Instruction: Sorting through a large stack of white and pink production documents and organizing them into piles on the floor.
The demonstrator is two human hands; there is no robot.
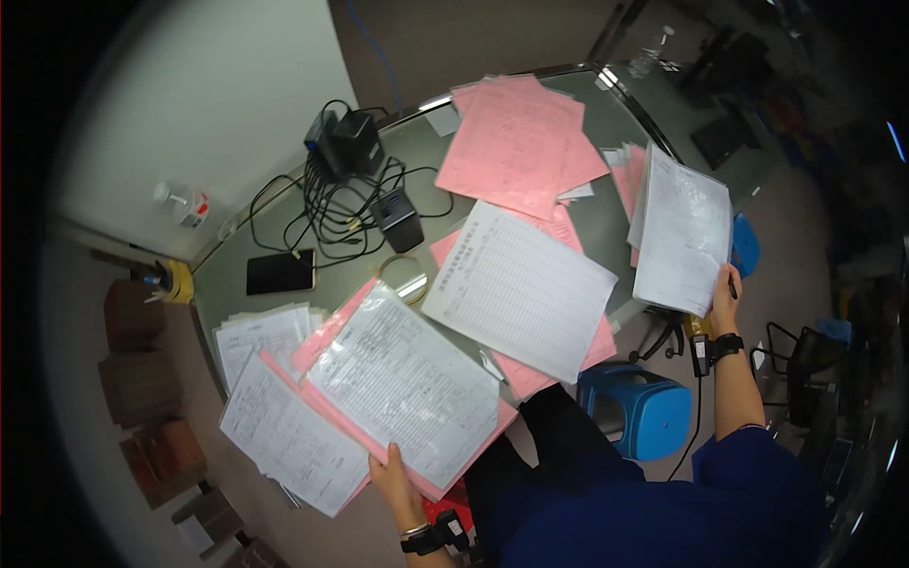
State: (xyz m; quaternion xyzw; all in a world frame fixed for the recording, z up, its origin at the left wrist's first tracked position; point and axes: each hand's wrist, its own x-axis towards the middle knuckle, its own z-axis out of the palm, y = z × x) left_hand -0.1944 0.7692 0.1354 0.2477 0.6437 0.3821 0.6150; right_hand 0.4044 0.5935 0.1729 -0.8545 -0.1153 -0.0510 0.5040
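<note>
My left hand grips the lower edge of a stack of papers, white printed sheets in clear sleeves with pink sheets beneath. Another white printed sheet overlaps its left side. Off to the right, my right hand holds the lower corner of a bundle of white papers; a dark pen-like object shows at its fingers. Pink sheets peek out behind that bundle. Between the hands, a white ruled form lies on pink papers. A pile of pink sheets rests farther back on the glass table.
Black chargers with tangled cables and a black phone occupy the table's left part. A tape roll lies near the papers. At far left stand a bottle and a yellow pen holder. A blue stool is beside my legs.
</note>
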